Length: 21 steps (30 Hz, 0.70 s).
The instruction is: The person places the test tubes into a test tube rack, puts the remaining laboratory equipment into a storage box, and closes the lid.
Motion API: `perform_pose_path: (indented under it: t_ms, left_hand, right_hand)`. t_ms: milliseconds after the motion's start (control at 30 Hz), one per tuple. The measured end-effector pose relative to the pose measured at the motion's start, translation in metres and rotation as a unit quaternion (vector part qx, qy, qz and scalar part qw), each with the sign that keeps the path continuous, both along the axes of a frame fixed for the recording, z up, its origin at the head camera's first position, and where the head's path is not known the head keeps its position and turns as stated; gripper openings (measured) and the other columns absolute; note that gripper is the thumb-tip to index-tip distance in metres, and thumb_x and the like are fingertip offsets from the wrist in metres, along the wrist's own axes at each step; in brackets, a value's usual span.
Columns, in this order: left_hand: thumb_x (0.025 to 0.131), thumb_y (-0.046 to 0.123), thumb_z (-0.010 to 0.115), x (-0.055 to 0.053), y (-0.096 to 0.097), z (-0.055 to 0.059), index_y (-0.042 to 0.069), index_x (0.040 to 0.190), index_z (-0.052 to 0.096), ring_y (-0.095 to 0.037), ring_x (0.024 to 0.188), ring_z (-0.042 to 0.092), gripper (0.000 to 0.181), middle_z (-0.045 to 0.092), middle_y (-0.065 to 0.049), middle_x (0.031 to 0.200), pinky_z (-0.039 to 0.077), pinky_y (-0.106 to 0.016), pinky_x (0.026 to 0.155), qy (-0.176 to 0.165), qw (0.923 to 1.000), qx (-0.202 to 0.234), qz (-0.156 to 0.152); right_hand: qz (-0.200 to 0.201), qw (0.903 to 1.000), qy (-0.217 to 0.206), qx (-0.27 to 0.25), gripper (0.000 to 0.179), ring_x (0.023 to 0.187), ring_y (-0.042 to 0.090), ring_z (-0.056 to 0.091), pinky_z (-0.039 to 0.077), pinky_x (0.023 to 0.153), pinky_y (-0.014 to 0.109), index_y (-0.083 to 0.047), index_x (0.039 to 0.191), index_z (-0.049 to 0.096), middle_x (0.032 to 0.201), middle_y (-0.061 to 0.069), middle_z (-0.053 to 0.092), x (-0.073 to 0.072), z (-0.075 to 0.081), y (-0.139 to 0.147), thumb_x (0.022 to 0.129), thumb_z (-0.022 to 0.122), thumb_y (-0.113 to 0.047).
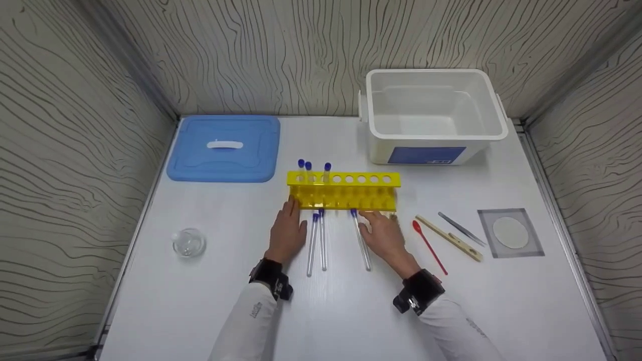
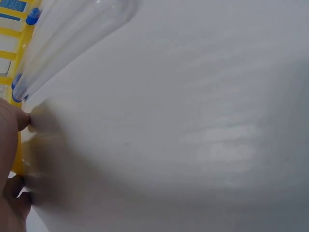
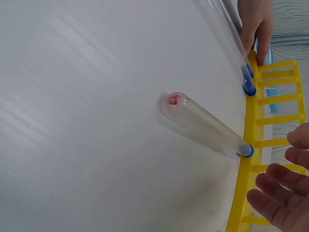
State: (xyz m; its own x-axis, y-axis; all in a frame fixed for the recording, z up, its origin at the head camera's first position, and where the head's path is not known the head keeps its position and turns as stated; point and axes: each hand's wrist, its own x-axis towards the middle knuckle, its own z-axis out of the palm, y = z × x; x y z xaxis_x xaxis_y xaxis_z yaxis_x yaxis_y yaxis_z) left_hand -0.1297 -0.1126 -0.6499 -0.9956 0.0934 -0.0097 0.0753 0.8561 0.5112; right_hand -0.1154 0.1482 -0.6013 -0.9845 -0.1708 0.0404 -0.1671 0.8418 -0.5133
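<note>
We see the left hand point(image 1: 288, 231), fingers extended, touching the left end of the rack point(image 1: 346, 197) on the table point(image 1: 321, 316), and the right hand point(image 1: 386, 238), fingers loosely spread, beside a lying tube point(image 1: 362, 246).

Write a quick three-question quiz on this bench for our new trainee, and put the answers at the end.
1. Count: how many blue-capped tubes lie in front of the yellow rack, rather than standing in it?

2. True or false: the white bin stands open, with the blue lid lying apart from it on the table.

3. Multiple choice: what lies between the red spoon and the tweezers?
A) the glass dish
B) the wooden clamp
C) the gauze mat

Key: 1. Three. 2. True. 3. B.
</note>
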Motion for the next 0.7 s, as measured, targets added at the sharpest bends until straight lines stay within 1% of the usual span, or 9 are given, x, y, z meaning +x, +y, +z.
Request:
perform_pose_path:
  t_ms: [100,133,167,233,333,400,567,600,700]
  left_hand:
    - [0.107,0.023,0.057,-0.001,-0.001,0.002,0.001,0.163,0.032,-0.038,0.149,0.046,0.066,0.032,-0.02,0.171,0.043,-0.05,0.123,-0.001,1.0,-0.001,0.0]
    - [0.107,0.023,0.057,-0.001,-0.001,0.003,0.001,0.164,0.032,-0.038,0.15,0.046,0.066,0.031,-0.02,0.171,0.043,-0.05,0.123,-0.002,1.0,-0.002,-0.001]
    - [0.107,0.023,0.057,-0.001,-0.001,0.004,0.0,0.164,0.032,-0.039,0.15,0.045,0.066,0.031,-0.02,0.171,0.043,-0.05,0.123,-0.002,1.0,-0.002,-0.002]
    - [0.107,0.023,0.057,-0.002,-0.001,0.006,0.001,0.164,0.031,-0.039,0.151,0.045,0.067,0.031,-0.02,0.171,0.042,-0.05,0.124,-0.003,1.0,-0.003,-0.003]
    - [0.107,0.024,0.057,-0.003,-0.002,0.006,0.002,0.165,0.03,-0.037,0.152,0.044,0.067,0.03,-0.018,0.172,0.041,-0.05,0.124,-0.004,1.0,-0.005,0.002]
    - [0.107,0.025,0.057,-0.003,-0.001,0.004,0.003,0.165,0.029,-0.036,0.153,0.043,0.068,0.029,-0.017,0.173,0.04,-0.049,0.125,-0.007,0.9999,-0.006,0.006]
    - [0.107,0.024,0.056,-0.001,0.001,-0.002,0.001,0.165,0.029,-0.038,0.153,0.042,0.067,0.029,-0.019,0.173,0.039,-0.05,0.126,-0.014,0.9999,0.001,-0.005]
    - [0.107,0.024,0.056,-0.001,0.001,-0.003,0.001,0.165,0.029,-0.038,0.153,0.042,0.067,0.029,-0.019,0.173,0.039,-0.05,0.126,-0.014,0.9999,0.003,-0.006]
    - [0.107,0.023,0.057,-0.001,0.0,-0.001,0.0,0.164,0.031,-0.038,0.153,0.043,0.067,0.031,-0.019,0.172,0.039,-0.05,0.126,-0.007,1.0,0.003,-0.004]
  right_hand:
    - [-0.007,0.9993,-0.032,0.015,0.038,0.09,0.03,0.072,0.06,0.093,0.051,-0.004,0.133,0.07,0.114,0.018,0.075,-0.001,-0.006,-0.003,0.099,0.068,-0.021]
    - [-0.01,0.999,-0.04,0.017,0.039,0.085,0.028,0.07,0.061,0.086,0.049,-0.003,0.134,0.07,0.111,0.018,0.075,-0.002,-0.009,-0.004,0.099,0.069,-0.021]
    - [-0.015,0.9984,-0.052,0.018,0.041,0.081,0.026,0.067,0.06,0.079,0.046,-0.003,0.135,0.069,0.11,0.018,0.074,-0.003,-0.011,-0.006,0.098,0.069,-0.021]
    - [-0.024,0.9972,-0.068,0.019,0.043,0.077,0.024,0.062,0.06,0.075,0.045,-0.002,0.136,0.068,0.108,0.019,0.073,-0.005,-0.013,-0.01,0.097,0.07,-0.022]
    - [-0.03,0.9978,-0.054,0.023,0.045,0.077,0.029,0.065,0.059,0.071,0.047,0.002,0.133,0.068,0.106,0.022,0.072,-0.009,-0.016,-0.015,0.096,0.071,-0.022]
    - [-0.031,0.9982,-0.042,0.029,0.043,0.076,0.03,0.067,0.059,0.068,0.046,0.004,0.129,0.069,0.104,0.023,0.07,-0.01,-0.018,-0.018,0.096,0.072,-0.022]
    - [-0.034,0.9968,-0.025,0.068,0.029,0.073,0.026,0.061,0.055,0.064,0.041,0.006,0.112,0.073,0.097,0.019,0.067,-0.008,-0.024,-0.021,0.095,0.073,-0.019]
    - [-0.034,0.9966,-0.021,0.072,0.028,0.073,0.025,0.06,0.055,0.064,0.04,0.006,0.108,0.074,0.096,0.018,0.066,-0.007,-0.025,-0.021,0.096,0.073,-0.018]
    - [-0.029,0.997,0.007,0.072,0.024,0.072,0.028,0.061,0.055,0.062,0.043,0.007,0.099,0.075,0.094,0.019,0.066,-0.007,-0.027,-0.024,0.095,0.073,-0.016]
